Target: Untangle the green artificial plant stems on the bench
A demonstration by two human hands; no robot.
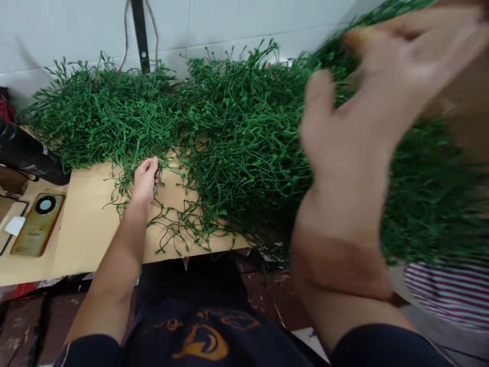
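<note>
My left hand (146, 178) is over the cardboard sheet (89, 204), its thumb and fingers pinched together. A thin green plastic stem (167, 164) with small budded tips runs from the fingertips, among other loose strands. Close to the camera, my right hand (376, 97) is raised at the upper right and blurred by motion. Its thumb stands apart from the stretched fingers, and nothing shows between them. Behind and below that hand spreads a large heap of the same green stems (252, 132), partly hidden by the forearm.
Another pile of green stems (103, 112) lies along the white wall (84, 30). At the left are a black cylindrical bottle (30, 153) and a gold phone (38, 224). A dark metal upright (140, 33) stands against the wall. Striped cloth (446, 293) shows at the lower right.
</note>
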